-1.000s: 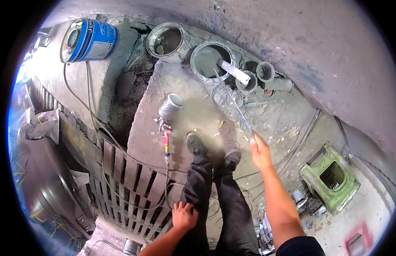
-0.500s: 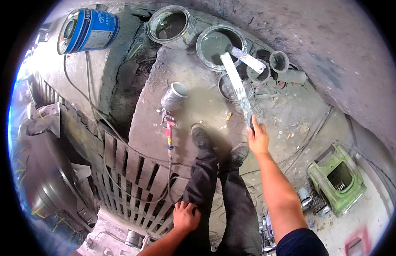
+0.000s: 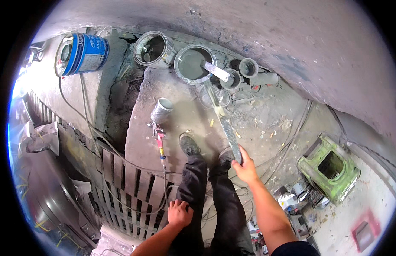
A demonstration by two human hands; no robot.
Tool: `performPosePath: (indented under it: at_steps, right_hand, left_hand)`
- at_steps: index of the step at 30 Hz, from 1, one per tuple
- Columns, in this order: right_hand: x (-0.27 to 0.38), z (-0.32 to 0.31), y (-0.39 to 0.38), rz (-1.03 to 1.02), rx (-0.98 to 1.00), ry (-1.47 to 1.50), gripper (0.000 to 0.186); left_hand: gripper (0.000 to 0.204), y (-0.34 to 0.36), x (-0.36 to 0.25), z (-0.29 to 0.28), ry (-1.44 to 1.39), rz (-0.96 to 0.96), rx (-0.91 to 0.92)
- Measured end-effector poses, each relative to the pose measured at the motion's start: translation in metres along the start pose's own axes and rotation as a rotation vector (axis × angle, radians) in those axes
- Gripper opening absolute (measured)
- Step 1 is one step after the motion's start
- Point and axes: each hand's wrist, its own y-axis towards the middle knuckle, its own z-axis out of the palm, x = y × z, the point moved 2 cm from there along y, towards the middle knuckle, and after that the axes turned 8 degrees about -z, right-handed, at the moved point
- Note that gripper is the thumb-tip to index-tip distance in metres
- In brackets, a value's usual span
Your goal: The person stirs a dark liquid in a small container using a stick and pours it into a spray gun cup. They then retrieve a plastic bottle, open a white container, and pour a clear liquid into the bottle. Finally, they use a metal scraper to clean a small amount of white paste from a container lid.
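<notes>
My right hand grips the near end of a long flat stirring stick, crusted with pale and grey paint. Its wet grey far end lies just off the near rim of an open bucket of grey paint. A shorter white-handled stick leans out of that bucket over its right rim. My left hand rests on my left leg with curled fingers, holding nothing visible. Left of my shoes, a spray gun with a silver cup lies on the floor, connected to a hose.
Another open bucket and a blue drum stand at the far left. Small dirty cups line the wall. Hoses cross a slotted floor grating. A green stool stands right; a dark car panel is left.
My right hand has drawn the stirring stick back toward me, and its far end has come out of the paint bucket. My left hand stays on my leg. The view has shifted.
</notes>
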Motion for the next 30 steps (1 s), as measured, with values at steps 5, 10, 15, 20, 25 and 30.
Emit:
performPosePath:
  at_steps: [5, 10, 15, 20, 25, 30]
  right_hand:
    - [0.004, 0.035, 0.052, -0.122, 0.086, -0.035, 0.033]
    - [0.026, 0.078, 0.123, -0.108, 0.006, -0.108, 0.033]
    - [-0.001, 0.116, 0.144, -0.078, -0.089, -0.153, 0.035]
    - [-0.1, 0.122, 0.069, 0.031, -0.135, -0.134, 0.035]
    - [-0.072, 0.096, 0.017, 0.087, -0.142, -0.032, 0.04]
    - [-0.029, 0.077, 0.083, 0.229, -0.01, 0.288, 0.057]
  left_hand:
    - [0.021, -0.001, 0.004, 0.002, 0.002, -0.022, 0.003]
    - [0.021, 0.001, 0.009, 0.008, -0.012, -0.035, 0.005]
    - [0.021, 0.003, 0.013, 0.003, -0.074, -0.079, 0.035]
    - [0.02, 0.007, 0.011, 0.002, -0.108, -0.06, 0.054]
    - [0.02, 0.0, 0.017, 0.002, -0.115, -0.086, 0.034]
    - [0.02, 0.003, 0.019, 0.003, -0.096, -0.077, 0.055]
